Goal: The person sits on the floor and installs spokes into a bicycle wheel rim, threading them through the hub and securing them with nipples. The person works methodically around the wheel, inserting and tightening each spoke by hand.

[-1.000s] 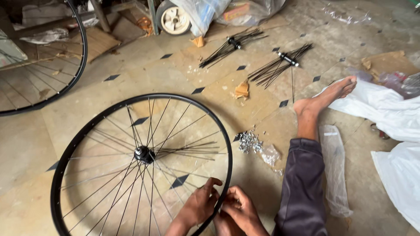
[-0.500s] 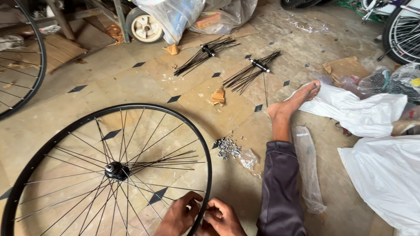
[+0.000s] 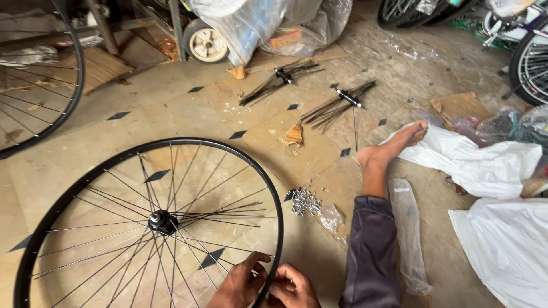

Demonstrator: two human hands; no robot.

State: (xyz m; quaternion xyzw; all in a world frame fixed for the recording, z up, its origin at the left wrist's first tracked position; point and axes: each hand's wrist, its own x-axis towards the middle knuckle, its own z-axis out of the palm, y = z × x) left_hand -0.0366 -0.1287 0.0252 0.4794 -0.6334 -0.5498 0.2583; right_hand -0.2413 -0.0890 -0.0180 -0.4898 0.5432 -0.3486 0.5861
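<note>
Black and thin-walled, the bicycle wheel rim [image 3: 103, 171] lies flat on the tiled floor [image 3: 188, 114], filling the lower left of the head view, with its hub [image 3: 162, 222] at the centre and steel spokes [image 3: 222, 214] fanning out, several of them bunched loosely toward 3 o'clock. Both hands meet at the rim's 5 o'clock edge: the left hand [image 3: 241, 283] is curled with its fingers pinched over the rim and a spoke end, and the right hand [image 3: 294, 287] presses close beside it, fingers bent onto the same spot (what small part they pinch, if any, is too small to tell). From the hands, a pile of small silver spoke nipples [image 3: 303, 201] sits at 1 o'clock, spilling from a clear plastic bag [image 3: 331, 218]. The person's leg in a dark trouser [image 3: 374, 251] stretches out at 2 o'clock, bare foot [image 3: 394, 147] resting against a white sack [image 3: 485, 165]. Farther off at 12 o'clock lie two bundles of loose spokes [image 3: 337, 105], each tied at a hub, and a second wheel [image 3: 40, 74] leans in at 10 o'clock.
</note>
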